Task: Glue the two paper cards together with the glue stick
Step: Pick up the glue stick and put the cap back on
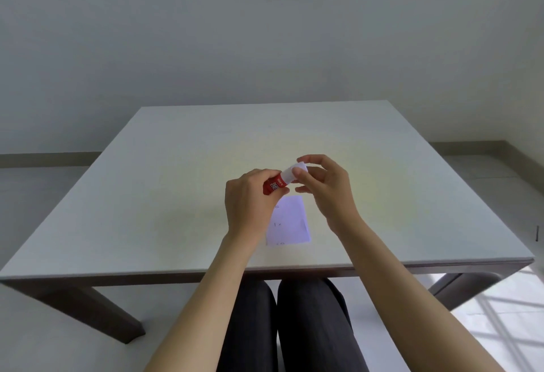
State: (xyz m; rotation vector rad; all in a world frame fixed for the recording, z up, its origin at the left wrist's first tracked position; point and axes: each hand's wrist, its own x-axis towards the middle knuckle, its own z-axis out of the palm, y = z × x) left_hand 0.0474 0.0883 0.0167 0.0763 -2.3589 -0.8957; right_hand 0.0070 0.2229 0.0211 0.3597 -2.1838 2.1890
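Note:
Above the table I hold a glue stick [278,183], tilted, with its red printed body low left and its white cap high right. My left hand [250,201] grips the red body. The thumb and fingers of my right hand [326,187] pinch the white cap [295,170]. Flat on the table just below and nearer to me lies a pale white paper card [290,221] with faint small marks along its left side. I cannot tell whether a second card lies under it.
A light grey square table [176,195] with dark legs stands before me, its near edge above my knees in dark trousers. A grey wall rises behind. A chair part shows at the lower right beyond the table corner.

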